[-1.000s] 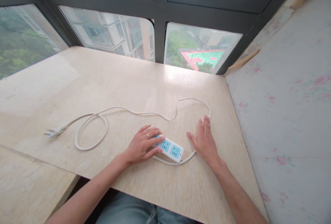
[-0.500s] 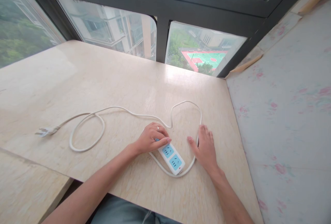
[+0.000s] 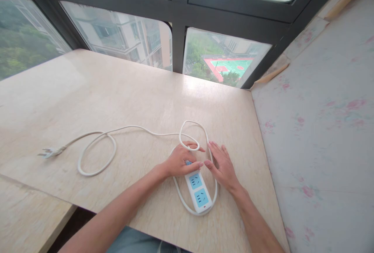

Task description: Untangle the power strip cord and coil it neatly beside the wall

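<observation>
A white power strip (image 3: 198, 190) with blue socket faces lies on the tabletop, its far end under my left hand (image 3: 181, 159). My left hand is closed over that end, thumb across the top and index finger stretched toward the cord. The strip's white cord (image 3: 216, 184) curves round its near end and past my right hand. A small loop of the same cord crosses over my left fingers. My right hand (image 3: 223, 165) is open, fingers extended on the table, with its edge by the cord and its thumb pointing at my left hand.
The cord runs left through a larger loop (image 3: 81, 163) to a plug (image 3: 48, 153) with bare prongs. A dark window frame (image 3: 178, 38) borders the table's far side. A flowered wall (image 3: 309, 147) stands at the right, and a lower ledge (image 3: 32, 218) lies at the front left.
Both hands have come closer together, the right one moving left with the cord. The far cord bend has become a small loop over my left fingers. The power strip has turned slightly.
</observation>
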